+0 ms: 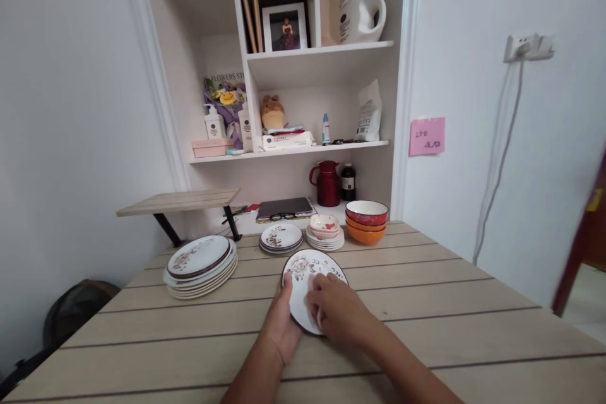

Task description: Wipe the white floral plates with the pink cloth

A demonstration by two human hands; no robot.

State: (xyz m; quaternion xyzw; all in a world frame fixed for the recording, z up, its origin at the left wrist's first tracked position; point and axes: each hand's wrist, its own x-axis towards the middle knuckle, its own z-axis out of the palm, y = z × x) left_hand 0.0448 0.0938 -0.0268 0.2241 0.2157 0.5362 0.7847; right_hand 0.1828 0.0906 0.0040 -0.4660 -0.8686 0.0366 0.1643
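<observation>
A white plate (298, 298) with a dark rim and brown flower decoration is tilted up over the near middle of the table. My left hand (283, 323) grips its left edge, the thumb lying on the front face and the other fingers hidden behind. Against the plate's face, my right hand (341, 308) is closed with bent fingers around a pale, crumpled cloth (312, 300). Most of that cloth is covered by the fingers, so whether it is fabric or tissue is unclear.
On the slatted table (426, 303) stand a tall plate stack (201, 265) at left, smaller dark-rimmed plates (281, 237), small saucers with heart-marked dishes (325, 231), and red and orange bowls (366, 222). Behind are a low wooden riser (180, 201), a laptop (285, 207) and a red jug (327, 184).
</observation>
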